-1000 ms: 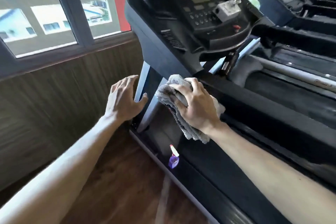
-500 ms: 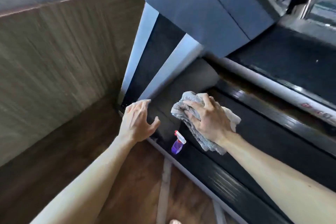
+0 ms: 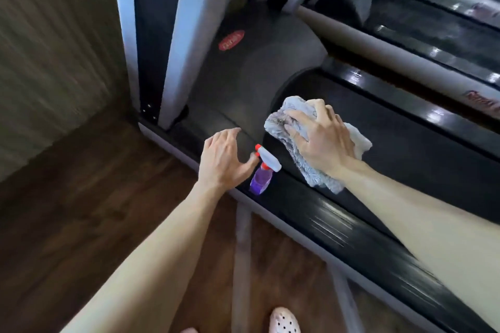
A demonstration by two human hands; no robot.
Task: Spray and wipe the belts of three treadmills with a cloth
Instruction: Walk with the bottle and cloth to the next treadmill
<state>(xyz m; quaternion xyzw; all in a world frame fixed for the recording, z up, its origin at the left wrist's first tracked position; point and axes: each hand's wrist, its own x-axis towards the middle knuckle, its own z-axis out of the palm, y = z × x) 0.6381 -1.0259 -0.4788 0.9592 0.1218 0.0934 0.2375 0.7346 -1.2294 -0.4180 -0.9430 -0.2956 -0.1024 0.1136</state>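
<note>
A grey crumpled cloth lies on the black belt of the near treadmill, close to the motor cover. My right hand presses down on the cloth, fingers curled over its top. A purple spray bottle with a white head and red nozzle stands on the treadmill's left side rail. My left hand hovers just left of the bottle with fingers spread, the thumb at the bottle's neck; I cannot tell whether it touches.
The grey motor cover with a red logo and the silver uprights rise beyond my hands. A second treadmill runs alongside on the right. A wood-panelled wall stands left; dark wooden floor and a spotted shoe are below.
My view has tipped down from the console to the deck. Both hands have lowered: the right brought the cloth onto the belt, and the left moved in beside the spray bottle.
</note>
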